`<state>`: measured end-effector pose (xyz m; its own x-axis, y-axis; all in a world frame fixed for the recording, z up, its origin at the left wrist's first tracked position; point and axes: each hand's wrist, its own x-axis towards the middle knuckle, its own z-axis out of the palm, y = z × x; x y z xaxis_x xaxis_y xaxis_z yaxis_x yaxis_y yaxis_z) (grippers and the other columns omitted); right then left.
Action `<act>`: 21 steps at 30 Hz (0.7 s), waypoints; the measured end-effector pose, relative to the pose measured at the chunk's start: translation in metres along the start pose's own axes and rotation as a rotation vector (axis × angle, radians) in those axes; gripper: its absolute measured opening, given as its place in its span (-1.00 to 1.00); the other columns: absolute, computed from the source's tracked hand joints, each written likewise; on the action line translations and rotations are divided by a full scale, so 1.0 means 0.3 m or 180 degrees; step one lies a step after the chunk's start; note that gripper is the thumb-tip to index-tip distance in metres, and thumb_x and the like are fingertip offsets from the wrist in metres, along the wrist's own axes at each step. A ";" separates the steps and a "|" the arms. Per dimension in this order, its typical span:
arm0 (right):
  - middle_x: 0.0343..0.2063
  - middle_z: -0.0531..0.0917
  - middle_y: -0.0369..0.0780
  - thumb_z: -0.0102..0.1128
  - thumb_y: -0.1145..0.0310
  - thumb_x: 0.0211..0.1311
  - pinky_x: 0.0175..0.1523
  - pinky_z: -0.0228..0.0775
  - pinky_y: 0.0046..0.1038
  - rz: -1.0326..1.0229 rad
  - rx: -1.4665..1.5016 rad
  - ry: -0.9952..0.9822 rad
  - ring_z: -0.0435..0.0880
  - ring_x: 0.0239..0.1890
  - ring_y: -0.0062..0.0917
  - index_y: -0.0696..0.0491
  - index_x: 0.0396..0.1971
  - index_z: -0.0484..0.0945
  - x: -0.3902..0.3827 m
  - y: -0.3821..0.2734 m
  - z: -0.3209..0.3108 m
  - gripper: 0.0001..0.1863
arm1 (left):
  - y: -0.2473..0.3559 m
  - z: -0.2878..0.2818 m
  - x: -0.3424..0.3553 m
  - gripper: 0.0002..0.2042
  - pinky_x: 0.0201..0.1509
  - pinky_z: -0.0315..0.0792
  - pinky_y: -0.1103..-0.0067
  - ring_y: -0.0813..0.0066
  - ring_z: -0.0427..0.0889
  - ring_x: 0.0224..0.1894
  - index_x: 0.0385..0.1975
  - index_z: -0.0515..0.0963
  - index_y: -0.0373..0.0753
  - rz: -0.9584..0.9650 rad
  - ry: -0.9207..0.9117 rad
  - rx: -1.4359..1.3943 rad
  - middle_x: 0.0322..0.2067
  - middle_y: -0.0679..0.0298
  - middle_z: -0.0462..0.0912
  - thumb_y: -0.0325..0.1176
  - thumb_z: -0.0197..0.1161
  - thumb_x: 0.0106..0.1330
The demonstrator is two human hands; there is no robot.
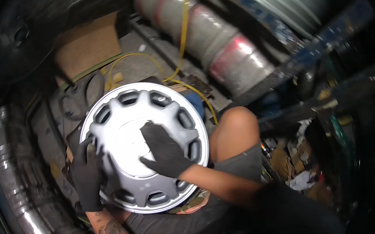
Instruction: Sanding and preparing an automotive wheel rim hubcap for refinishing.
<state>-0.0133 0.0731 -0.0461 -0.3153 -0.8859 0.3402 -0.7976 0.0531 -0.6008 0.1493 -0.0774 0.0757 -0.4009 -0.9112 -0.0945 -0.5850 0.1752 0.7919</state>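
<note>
A round silver wheel rim [139, 201] with several oval openings near its edge rests across my lap, face up. My left hand [87, 174], in a dark glove, grips the wheel at its left edge, fingertips over the outer lip. On the bright middle of the wheel lies my right hand [166, 151], also gloved, its fingers stretched out together and the thumb apart. Nothing shows in that hand, though its palm side is hidden. Strong glare washes out part of the wheel's centre.
A stack of metal wheels [19, 182] lies along the left, another row [215, 35] at the upper right. An open cardboard box [89, 45] stands beyond. A yellow hose [183, 36] runs down past the wheel. Blue metal framing [300, 53] and litter [298, 155] are at the right.
</note>
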 end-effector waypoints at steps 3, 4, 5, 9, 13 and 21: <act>0.34 0.38 0.18 0.27 0.17 0.20 0.54 0.10 -0.10 -0.0250 0.0182 0.0416 0.36 0.42 -0.02 0.33 0.32 0.34 0.068 -0.080 0.212 -0.23 | -0.108 0.087 0.034 -0.67 0.06 0.51 0.40 0.10 0.72 -0.08 0.06 0.61 -0.35 0.0490 -0.0016 0.0236 -0.14 -0.02 0.74 -0.24 0.12 0.51; 0.34 0.40 0.16 0.26 0.17 0.21 0.54 0.10 -0.09 -0.0596 0.0091 0.0378 0.39 0.40 -0.03 0.33 0.32 0.35 -0.008 -0.114 0.241 -0.24 | -0.124 0.087 0.032 -0.68 0.07 0.52 0.37 0.05 0.72 -0.06 0.05 0.62 -0.33 0.0544 -0.0182 0.0348 -0.13 -0.05 0.74 -0.24 0.13 0.50; 0.33 0.42 0.15 0.25 0.17 0.22 0.54 0.10 -0.09 -0.0939 -0.0011 0.0322 0.43 0.38 -0.04 0.33 0.31 0.36 -0.098 -0.146 0.241 -0.25 | -0.136 0.083 0.023 -0.68 0.07 0.52 0.37 0.05 0.72 -0.06 0.05 0.62 -0.33 0.0558 -0.0193 0.0377 -0.13 -0.05 0.74 -0.24 0.13 0.50; 0.32 0.40 0.08 0.32 0.21 0.23 0.49 0.16 -0.04 -0.0381 0.0151 -0.0275 0.38 0.39 -0.06 0.30 0.31 0.35 -0.180 -0.057 -0.039 -0.27 | -0.117 0.094 0.007 -0.70 0.10 0.52 0.28 -0.06 0.70 -0.02 0.01 0.62 -0.34 0.0774 -0.0225 0.0737 -0.09 -0.08 0.73 -0.26 0.16 0.46; 0.14 0.57 -0.05 0.27 0.21 0.28 0.45 0.17 -0.08 -0.0325 -0.0518 0.0169 0.50 0.23 -0.13 0.15 0.17 0.52 0.020 -0.116 -0.240 -0.48 | -0.165 0.100 0.005 -0.74 0.11 0.51 0.24 -0.07 0.68 -0.02 0.00 0.62 -0.31 0.1042 -0.0039 0.0717 -0.11 -0.04 0.71 -0.32 0.19 0.44; -0.12 0.64 -0.07 0.19 0.11 0.32 0.15 0.40 -0.09 -0.0768 -0.0896 -0.1081 0.59 0.00 -0.14 0.07 -0.04 0.63 0.331 0.261 -0.467 -0.62 | -0.246 0.048 0.011 -0.54 0.38 0.29 0.13 -0.16 0.39 0.31 0.23 0.48 -0.24 0.0985 0.0473 0.1640 0.26 -0.13 0.43 -0.33 0.30 0.32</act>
<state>-0.1791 0.0537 0.0419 0.0430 -0.9857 0.1626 -0.9497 -0.0909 -0.2996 0.1809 -0.0880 0.0083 -0.5256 -0.8251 0.2074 -0.7375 0.5634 0.3724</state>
